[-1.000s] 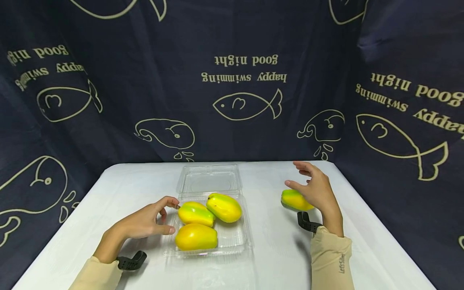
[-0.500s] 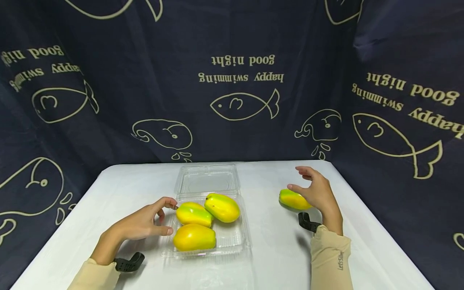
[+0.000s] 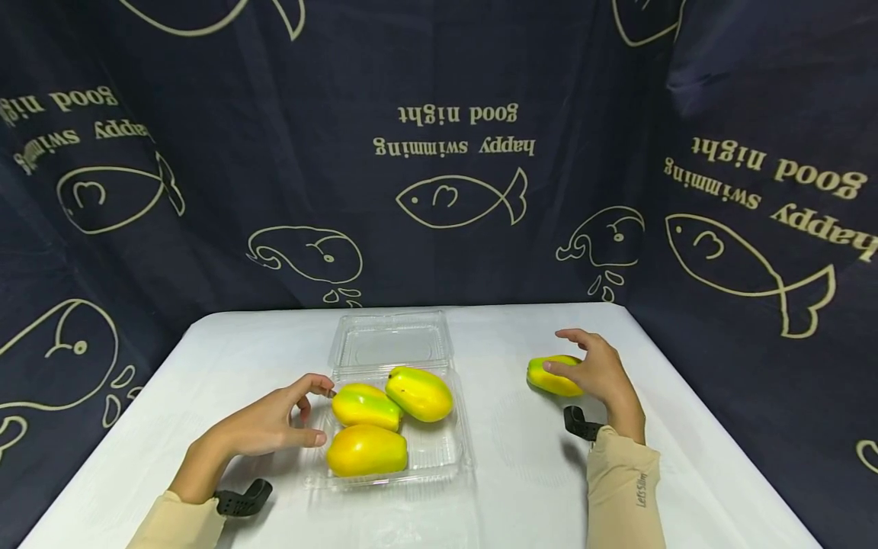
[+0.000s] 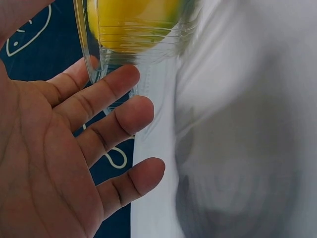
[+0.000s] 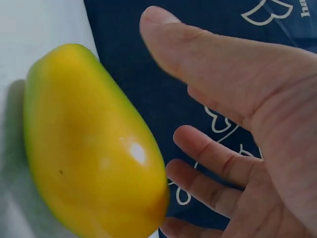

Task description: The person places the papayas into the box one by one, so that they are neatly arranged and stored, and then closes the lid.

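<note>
A yellow-green papaya (image 3: pixel 549 375) lies on the right of the table. Just above and beside it hovers my right hand (image 3: pixel 604 374), thumb and fingers spread. In the right wrist view the papaya (image 5: pixel 94 144) is close to the fingertips, and the thumb stands apart from it. A clear plastic clamshell box (image 3: pixel 439 450) holds three more papayas: one at back right (image 3: pixel 420 394), one at back left (image 3: pixel 366 406), one in front (image 3: pixel 367 450). By the box's left side is my left hand (image 3: pixel 267 419), fingers loosely bent around nothing. Whether its fingertips touch the wall (image 4: pixel 163 37) I cannot tell.
The box's lid (image 3: pixel 391 341) lies folded back behind it. A white cloth (image 3: pixel 528 488) covers the table. Dark blue curtains (image 3: pixel 453 76) with fish drawings rise behind the table and along both sides.
My right hand has come down and nearer to the lone papaya. The left hand and the boxed papayas keep their places; the head view has shifted slightly.
</note>
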A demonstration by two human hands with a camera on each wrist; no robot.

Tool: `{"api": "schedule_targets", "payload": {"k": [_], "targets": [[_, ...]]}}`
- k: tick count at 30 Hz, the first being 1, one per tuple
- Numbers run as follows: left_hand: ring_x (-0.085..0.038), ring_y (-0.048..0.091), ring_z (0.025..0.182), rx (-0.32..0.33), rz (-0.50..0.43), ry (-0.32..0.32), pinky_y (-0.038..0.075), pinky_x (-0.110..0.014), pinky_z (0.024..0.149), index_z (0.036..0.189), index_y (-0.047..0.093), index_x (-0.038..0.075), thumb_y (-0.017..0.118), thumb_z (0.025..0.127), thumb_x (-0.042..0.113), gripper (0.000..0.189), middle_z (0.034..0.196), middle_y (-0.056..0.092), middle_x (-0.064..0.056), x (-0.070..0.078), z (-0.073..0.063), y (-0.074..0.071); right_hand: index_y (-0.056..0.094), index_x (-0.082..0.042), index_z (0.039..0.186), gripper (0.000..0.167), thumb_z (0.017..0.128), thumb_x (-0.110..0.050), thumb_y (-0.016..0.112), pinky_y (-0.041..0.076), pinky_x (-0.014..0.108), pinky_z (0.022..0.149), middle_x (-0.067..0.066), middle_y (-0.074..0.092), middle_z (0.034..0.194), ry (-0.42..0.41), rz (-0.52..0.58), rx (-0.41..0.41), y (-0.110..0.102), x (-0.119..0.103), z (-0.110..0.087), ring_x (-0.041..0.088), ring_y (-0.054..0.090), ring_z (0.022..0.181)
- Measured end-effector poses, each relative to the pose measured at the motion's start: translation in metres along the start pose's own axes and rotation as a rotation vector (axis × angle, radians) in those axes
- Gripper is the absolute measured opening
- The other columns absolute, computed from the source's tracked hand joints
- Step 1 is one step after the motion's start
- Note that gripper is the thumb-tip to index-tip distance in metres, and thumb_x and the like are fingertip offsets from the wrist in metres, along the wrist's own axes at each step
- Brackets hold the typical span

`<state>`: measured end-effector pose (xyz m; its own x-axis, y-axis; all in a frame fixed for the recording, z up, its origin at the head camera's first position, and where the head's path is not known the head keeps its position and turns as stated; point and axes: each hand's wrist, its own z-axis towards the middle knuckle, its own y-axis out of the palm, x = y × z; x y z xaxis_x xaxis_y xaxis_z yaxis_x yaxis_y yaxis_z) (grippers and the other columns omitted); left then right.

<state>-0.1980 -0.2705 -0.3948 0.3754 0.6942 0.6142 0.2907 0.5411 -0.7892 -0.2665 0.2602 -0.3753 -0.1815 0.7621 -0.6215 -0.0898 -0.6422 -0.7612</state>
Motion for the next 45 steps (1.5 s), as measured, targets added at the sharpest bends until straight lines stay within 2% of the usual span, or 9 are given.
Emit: {"api": "schedule_targets", "payload": {"k": [8,20,34,45], "targets": [[-0.019,0.058,0.090,-0.001,-0.002,-0.005,0.047,-0.025,0.062,0.139,0.045,0.021,0.080,0.083,0.041,0.069,0.133,0.057,0.001,0.000,0.001,0.000,0.056,-0.009,0.139,0.066,0.085,-0.038,0.079,0.041,0.060,0.106,0.026,0.051,0.145,0.028,0.004,-0.050,0.007,0.004,0.002,0.050,0.047,0.132],[-0.019,0.058,0.090,-0.006,-0.002,-0.010,0.048,-0.025,0.061,0.139,0.044,0.023,0.080,0.083,0.040,0.069,0.133,0.057,0.002,-0.002,0.000,0.000,0.058,-0.008,0.136,0.067,0.079,-0.031,0.085,0.047,0.050,0.098,0.025,0.059,0.134,0.113,0.053,-0.092,0.014,0.007,0.004,0.037,0.057,0.117],[-0.018,0.056,0.090,-0.007,0.001,-0.009,0.047,-0.025,0.061,0.140,0.044,0.022,0.080,0.083,0.040,0.069,0.134,0.057,0.000,-0.002,0.002,0.000,0.060,-0.005,0.134,0.064,0.081,-0.031,0.084,0.043,0.053,0.101,0.027,0.058,0.135,0.172,0.040,-0.103,0.013,0.007,0.002,0.037,0.055,0.116],[-0.020,0.057,0.090,-0.010,-0.002,-0.004,0.047,-0.025,0.059,0.140,0.044,0.019,0.079,0.084,0.039,0.070,0.134,0.057,0.000,-0.002,0.001,0.000,0.055,-0.003,0.137,0.072,0.078,-0.032,0.086,0.044,0.050,0.098,0.024,0.058,0.131,0.233,0.056,-0.141,0.012,0.003,0.000,0.036,0.054,0.111]]}}
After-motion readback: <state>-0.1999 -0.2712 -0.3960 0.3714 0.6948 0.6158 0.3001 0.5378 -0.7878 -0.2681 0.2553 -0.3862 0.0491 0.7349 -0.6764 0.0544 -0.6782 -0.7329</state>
